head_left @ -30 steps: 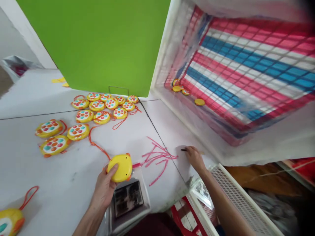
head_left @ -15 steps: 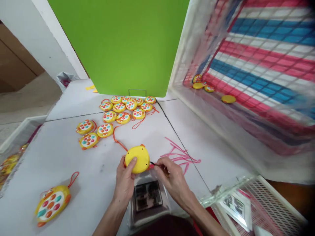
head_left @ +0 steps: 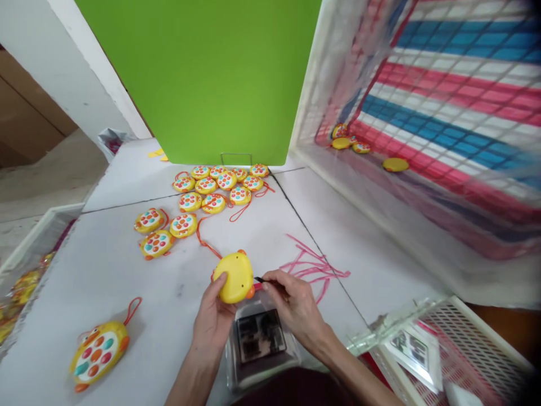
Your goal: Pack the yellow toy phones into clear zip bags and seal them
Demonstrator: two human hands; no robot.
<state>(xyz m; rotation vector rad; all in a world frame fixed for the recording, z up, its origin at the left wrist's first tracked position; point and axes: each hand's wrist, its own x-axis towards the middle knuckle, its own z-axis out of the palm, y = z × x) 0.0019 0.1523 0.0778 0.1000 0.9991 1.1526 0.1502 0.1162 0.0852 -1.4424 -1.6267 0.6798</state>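
My left hand (head_left: 215,307) grips a yellow toy (head_left: 236,276), thumb on its plain back, which shows small dark holes. An orange cord trails from the toy's upper left. My right hand (head_left: 291,299) is closed around a small tool with a thin dark tip (head_left: 259,279); the handle is mostly hidden by the fingers. The tip is close to the toy's right edge; whether they touch I cannot tell. Beneath the hands stands a clear plastic container (head_left: 232,361) with a dark square pad (head_left: 261,335). A similar toy (head_left: 99,355) lies face up at the left, with coloured dots and a cord loop.
Several dotted toys (head_left: 226,180) lie grouped on the white table (head_left: 177,316) before a green board (head_left: 203,84). Pink marks (head_left: 313,268) cross the tabletop. At right are a lined mesh bin (head_left: 443,107) holding a few toys and a white basket (head_left: 486,338).
The toy has turned a little in my left hand and tilted. The tool tip has drawn slightly away from its right edge. The whole view has shifted a little.
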